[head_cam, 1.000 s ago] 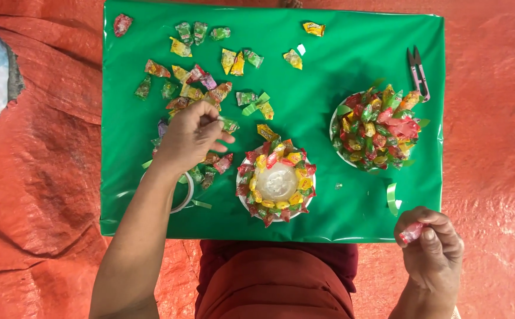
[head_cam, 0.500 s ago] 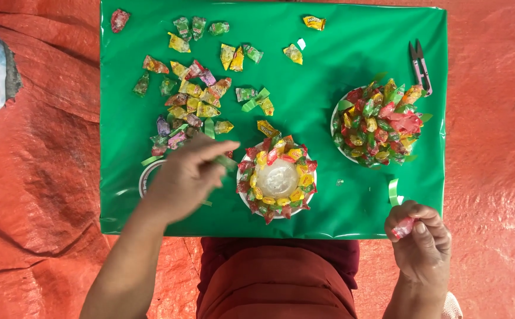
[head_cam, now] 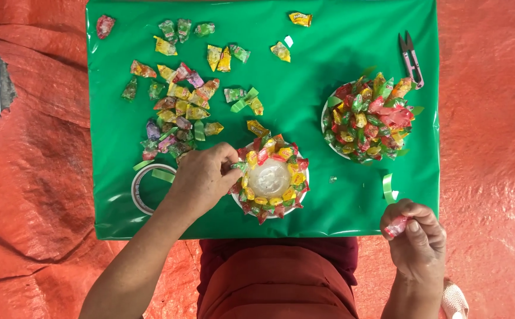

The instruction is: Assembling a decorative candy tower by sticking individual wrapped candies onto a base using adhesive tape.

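Observation:
My left hand (head_cam: 201, 177) rests at the left rim of a round white plate (head_cam: 269, 180) ringed with wrapped candies, its fingers pinching a green-wrapped candy (head_cam: 239, 167) against that ring. A clear dome sits in the plate's middle. My right hand (head_cam: 415, 239) is off the sheet's lower right corner, fingers closed on a red wrapped candy (head_cam: 396, 227). A heap of loose wrapped candies (head_cam: 180, 109) lies above my left hand on the green sheet (head_cam: 304, 65).
A second plate piled with candies (head_cam: 368, 117) stands at the right. Small snips (head_cam: 411, 59) lie above it. A tape roll (head_cam: 145, 189) sits left of my left wrist. Green tape strips (head_cam: 388, 186) lie near the sheet's lower right. Orange cloth (head_cam: 493, 118) surrounds the sheet.
My left hand came down from the loose candy heap to the left rim of the ringed plate, carrying a candy. My right hand stayed in place with the red candy.

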